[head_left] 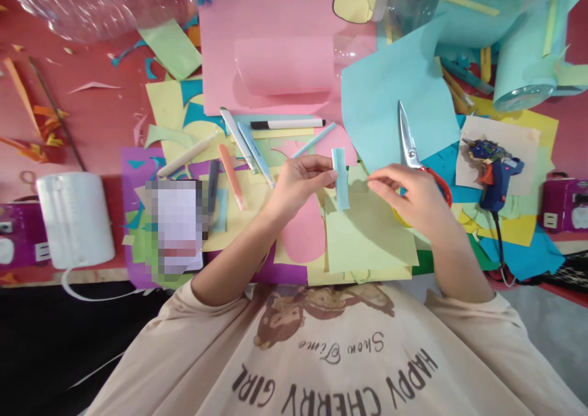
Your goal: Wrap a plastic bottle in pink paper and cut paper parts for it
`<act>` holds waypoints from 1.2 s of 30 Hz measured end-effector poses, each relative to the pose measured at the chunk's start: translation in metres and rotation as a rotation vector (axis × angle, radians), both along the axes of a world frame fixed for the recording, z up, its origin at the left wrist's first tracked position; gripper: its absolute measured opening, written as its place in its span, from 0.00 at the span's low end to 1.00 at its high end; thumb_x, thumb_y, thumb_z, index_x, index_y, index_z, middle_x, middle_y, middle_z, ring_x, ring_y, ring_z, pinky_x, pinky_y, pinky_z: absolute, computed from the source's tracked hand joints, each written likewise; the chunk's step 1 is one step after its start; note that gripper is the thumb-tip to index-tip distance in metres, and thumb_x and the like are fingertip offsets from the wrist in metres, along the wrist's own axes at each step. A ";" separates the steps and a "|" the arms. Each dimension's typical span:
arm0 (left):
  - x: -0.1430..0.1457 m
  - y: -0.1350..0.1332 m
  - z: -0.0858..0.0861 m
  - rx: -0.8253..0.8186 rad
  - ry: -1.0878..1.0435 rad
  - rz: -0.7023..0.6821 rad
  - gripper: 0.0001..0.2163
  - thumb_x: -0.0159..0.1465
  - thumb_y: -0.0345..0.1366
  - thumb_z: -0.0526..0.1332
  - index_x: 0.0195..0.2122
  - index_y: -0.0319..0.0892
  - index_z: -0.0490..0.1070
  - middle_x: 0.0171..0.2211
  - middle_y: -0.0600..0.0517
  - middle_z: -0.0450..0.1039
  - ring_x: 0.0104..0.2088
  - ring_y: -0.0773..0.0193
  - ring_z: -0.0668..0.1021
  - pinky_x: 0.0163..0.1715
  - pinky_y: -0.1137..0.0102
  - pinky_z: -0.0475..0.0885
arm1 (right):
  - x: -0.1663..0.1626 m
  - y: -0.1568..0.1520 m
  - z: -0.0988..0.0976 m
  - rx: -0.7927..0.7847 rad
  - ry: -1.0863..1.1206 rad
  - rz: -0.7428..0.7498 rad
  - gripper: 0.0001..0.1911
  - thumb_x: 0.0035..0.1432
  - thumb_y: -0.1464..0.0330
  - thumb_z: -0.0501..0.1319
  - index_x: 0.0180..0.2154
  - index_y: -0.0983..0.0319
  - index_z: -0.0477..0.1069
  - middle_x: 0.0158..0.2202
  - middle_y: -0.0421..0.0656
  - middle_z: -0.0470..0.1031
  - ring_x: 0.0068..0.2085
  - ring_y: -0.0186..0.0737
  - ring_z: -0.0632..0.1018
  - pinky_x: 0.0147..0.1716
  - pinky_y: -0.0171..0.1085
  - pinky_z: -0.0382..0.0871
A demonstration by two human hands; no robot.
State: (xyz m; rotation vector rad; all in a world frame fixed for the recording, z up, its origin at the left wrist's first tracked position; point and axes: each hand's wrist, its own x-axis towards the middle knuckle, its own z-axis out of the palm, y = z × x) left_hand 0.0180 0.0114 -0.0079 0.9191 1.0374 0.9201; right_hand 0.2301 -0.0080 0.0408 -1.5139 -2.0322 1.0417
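Observation:
My left hand (301, 186) pinches a short light blue paper strip (340, 180) upright between thumb and fingers. To its right, my right hand (411, 192) hovers with its thumb and fingers slightly apart and nothing seen between them. Partly hidden behind that hand lies a pair of scissors (408, 137), blades pointing away from me, with red and yellow handles. Below the strip is a pale green paper sheet (372, 238), and a pink paper piece (303, 235) lies near my left wrist.
A pink-wrapped bottle (287, 67) lies on pink paper at the back. Markers, including a black-and-white marker (288, 124), lie left of centre. A blue glue gun (497, 174) rests at the right. A phone (179, 226) and white pouch (76, 220) sit left. A blue-wrapped bottle (523, 60) is back right.

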 end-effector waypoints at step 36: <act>0.001 0.002 0.005 -0.026 -0.031 0.021 0.06 0.49 0.33 0.69 0.29 0.40 0.77 0.26 0.54 0.77 0.25 0.71 0.77 0.30 0.73 0.75 | 0.138 -0.037 -0.031 0.322 -0.217 -1.070 0.16 0.44 0.73 0.62 0.33 0.54 0.58 0.40 0.54 0.77 0.44 0.56 0.79 0.46 0.54 0.66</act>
